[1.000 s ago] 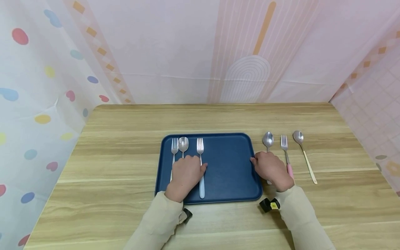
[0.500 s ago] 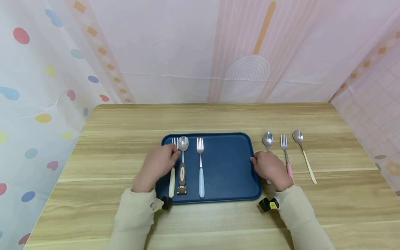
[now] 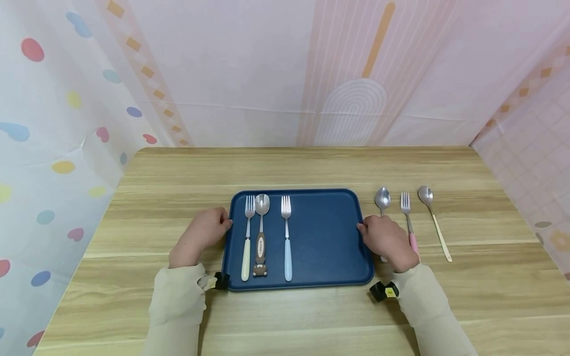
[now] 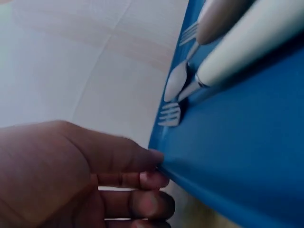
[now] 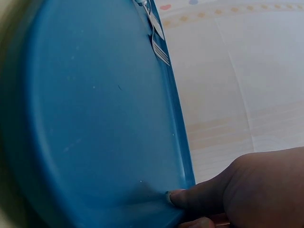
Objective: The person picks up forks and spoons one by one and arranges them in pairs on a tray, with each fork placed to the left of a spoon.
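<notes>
Head view: the navy tray [image 3: 325, 237] lies on the worktop [image 3: 311, 319], bearing 2 forks [image 3: 287, 249] and 1 bear-handled spoon [image 3: 261, 244]; securing the tray looks like the step in hand. Left wrist: the left hand [image 4: 66, 164] has a narrow grip on the tray's edge. Right wrist: the right hand [image 5: 259, 190] pinches it likewise; the next move calls for even, level force.

Smooth plastic-looking tray [image 3: 327, 237], wood-grained table [image 3: 303, 321]
</notes>
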The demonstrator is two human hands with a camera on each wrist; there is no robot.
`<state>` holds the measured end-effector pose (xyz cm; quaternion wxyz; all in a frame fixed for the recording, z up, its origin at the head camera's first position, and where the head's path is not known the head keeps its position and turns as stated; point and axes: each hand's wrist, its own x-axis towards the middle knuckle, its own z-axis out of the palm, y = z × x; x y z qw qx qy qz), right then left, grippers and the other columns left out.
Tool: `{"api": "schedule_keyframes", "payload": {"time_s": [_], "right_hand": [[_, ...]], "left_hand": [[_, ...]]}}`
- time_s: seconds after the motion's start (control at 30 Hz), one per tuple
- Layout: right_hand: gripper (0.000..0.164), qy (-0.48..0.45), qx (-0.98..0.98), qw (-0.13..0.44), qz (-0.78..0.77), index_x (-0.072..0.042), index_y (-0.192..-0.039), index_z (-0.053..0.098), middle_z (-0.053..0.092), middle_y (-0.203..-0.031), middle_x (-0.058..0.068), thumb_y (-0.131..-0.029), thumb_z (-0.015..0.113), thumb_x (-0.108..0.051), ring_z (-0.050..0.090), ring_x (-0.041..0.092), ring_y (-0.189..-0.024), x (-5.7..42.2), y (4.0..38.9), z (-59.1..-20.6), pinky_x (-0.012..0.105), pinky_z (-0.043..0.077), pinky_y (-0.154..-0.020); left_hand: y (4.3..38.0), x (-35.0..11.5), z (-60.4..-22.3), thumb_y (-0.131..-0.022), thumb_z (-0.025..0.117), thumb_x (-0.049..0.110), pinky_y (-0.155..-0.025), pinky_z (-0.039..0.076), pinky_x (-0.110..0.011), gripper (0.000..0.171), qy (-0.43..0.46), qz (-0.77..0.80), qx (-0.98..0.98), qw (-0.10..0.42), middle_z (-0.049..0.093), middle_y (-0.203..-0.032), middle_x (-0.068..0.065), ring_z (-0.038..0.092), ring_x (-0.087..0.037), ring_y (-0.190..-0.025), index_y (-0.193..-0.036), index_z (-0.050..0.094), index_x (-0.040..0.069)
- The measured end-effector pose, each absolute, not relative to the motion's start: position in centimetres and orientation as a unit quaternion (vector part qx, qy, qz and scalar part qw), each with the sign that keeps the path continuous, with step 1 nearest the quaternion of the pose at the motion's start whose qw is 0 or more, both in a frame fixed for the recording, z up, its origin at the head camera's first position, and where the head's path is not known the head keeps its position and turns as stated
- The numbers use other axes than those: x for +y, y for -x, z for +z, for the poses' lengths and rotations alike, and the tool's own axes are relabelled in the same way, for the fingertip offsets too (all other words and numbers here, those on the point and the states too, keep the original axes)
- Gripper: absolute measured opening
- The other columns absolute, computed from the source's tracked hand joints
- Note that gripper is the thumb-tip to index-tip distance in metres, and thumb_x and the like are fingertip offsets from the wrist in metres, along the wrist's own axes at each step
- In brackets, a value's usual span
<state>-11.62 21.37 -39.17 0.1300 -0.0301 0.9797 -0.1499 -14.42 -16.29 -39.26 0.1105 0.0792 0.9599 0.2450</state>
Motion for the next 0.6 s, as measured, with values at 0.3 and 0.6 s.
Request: {"api": "schedule_keyframes", "payload": {"time_s": [0.3, 0.6], "right_hand": [[0.031, 0.03, 0.979, 0.132, -0.154, -0.01, -0.076, 0.062, 0.049, -0.058, 0.005, -0.095, 0.045, -0.027, 0.049, 0.018, -0.052, 21.4, 11.6, -39.2, 0.031, 0.04, -0.046], [0.036, 0.019, 0.979, 0.113, -0.168, -0.011, -0.068, 0.052, 0.043, -0.058, 0.003, -0.097, 0.041, -0.03, 0.043, 0.018, -0.051, 23.5, 11.2, -37.2, 0.031, 0.035, -0.045]], "left_hand": [[14.7, -16.8, -40.1, -0.087, 0.051, 0.016, -0.048, 0.033, -0.027, 0.026, -0.077, 0.269, 0.949, 0.148, 0.042, -0.054, 0.0, 0.043, -0.015, -0.05, -0.062, 0.045, 0.009], [14.7, -16.7, -40.2, -0.086, 0.051, 0.015, -0.047, 0.036, -0.027, 0.024, -0.074, 0.278, 0.945, 0.157, 0.046, -0.052, -0.001, 0.046, -0.015, -0.047, -0.063, 0.045, 0.009]]}}
